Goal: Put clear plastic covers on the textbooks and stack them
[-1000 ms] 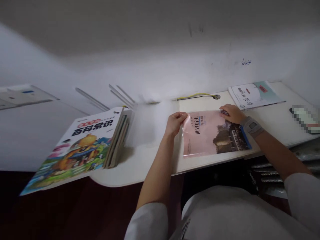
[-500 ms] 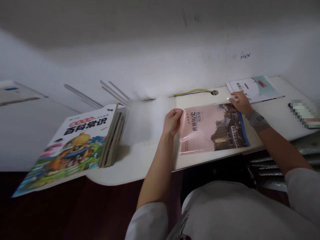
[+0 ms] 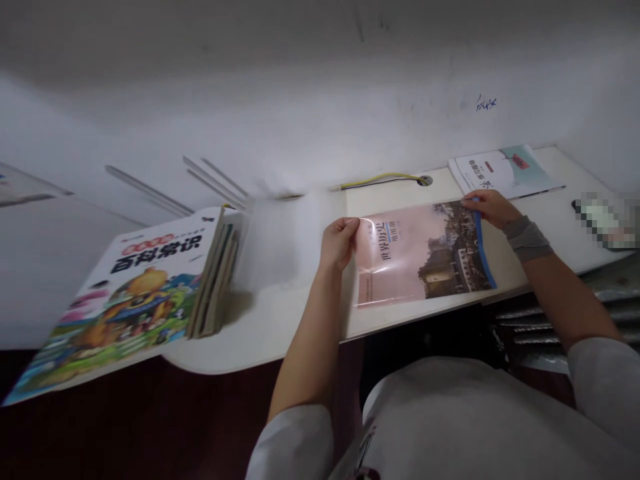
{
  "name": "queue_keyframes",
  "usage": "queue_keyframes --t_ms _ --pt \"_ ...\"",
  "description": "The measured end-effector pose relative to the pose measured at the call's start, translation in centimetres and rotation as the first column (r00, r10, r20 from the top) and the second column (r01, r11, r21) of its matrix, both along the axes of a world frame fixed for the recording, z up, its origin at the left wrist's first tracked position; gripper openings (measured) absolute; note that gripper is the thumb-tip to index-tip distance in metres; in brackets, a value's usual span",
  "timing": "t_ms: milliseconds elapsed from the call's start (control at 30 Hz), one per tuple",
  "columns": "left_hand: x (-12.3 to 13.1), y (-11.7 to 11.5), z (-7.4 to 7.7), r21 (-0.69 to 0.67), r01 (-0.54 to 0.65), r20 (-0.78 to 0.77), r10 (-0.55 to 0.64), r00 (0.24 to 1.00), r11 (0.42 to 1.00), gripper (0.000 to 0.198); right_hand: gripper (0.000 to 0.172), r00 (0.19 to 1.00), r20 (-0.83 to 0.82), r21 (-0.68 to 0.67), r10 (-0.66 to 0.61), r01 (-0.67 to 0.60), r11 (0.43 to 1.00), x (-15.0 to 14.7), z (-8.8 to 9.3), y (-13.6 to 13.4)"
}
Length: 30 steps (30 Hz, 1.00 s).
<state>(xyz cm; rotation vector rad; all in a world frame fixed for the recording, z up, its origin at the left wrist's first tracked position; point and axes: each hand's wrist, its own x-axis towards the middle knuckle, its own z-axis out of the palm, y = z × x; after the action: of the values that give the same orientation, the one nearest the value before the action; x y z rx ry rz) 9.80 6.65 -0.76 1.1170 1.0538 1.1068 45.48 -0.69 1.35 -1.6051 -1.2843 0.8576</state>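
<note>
A pink atlas booklet (image 3: 400, 263) with a castle picture and a blue strip along its right edge lies at the desk's front edge. Its surface is glossy, with bright reflections, as if under clear film. My left hand (image 3: 339, 243) pinches its upper left edge between thumb and fingers. At the upper right corner, my right hand (image 3: 493, 208), with a grey band on the wrist, grips the booklet. That right edge curves slightly. Left of my left hand, translucent plastic sheets (image 3: 280, 243) rest on the desk.
A stack of books (image 3: 150, 287) overhangs the desk's left end. Another booklet (image 3: 505, 173) lies at the back right, near a blurred-out phone-like object (image 3: 603, 223). A yellow cable (image 3: 380, 178) runs along the wall to a hole in the white desk (image 3: 280, 327).
My right hand has moved from the top edge onto the booklet's upper right corner, and the right edge bends more. My left hand keeps its grip. The view has shifted slightly.
</note>
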Motion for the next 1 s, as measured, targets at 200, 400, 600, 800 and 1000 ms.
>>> queue_keyframes --t_ms 200,400,600,800,1000 --pt "0.4 1.1 -0.8 0.039 -0.076 -0.135 0.081 0.988 0.996 0.021 0.041 1.000 -0.009 -0.185 0.019 -0.020 0.983 0.4 -0.9 0.2" --pt "0.5 2.6 -1.5 0.178 0.007 -0.664 0.115 0.739 0.984 0.027 0.046 0.854 0.520 -0.165 -0.027 0.131 0.978 -0.5 -3.0 1.6" --pt "1.6 2.6 -1.4 0.236 0.225 -0.930 0.152 0.334 0.946 0.033 0.042 0.499 0.866 -0.142 -0.037 0.316 0.938 -1.6 -2.9 1.1" --pt "4.1 1.6 -1.3 0.278 0.545 -0.947 0.129 0.295 0.791 0.033 0.034 0.315 0.946 0.058 -0.079 0.074 0.996 -3.5 -3.1 -0.4" --pt "4.9 1.6 -0.4 0.206 0.536 -0.972 0.106 0.210 0.819 0.030 0.028 0.476 0.879 0.003 0.023 -0.054 0.999 -1.5 -4.1 1.1"
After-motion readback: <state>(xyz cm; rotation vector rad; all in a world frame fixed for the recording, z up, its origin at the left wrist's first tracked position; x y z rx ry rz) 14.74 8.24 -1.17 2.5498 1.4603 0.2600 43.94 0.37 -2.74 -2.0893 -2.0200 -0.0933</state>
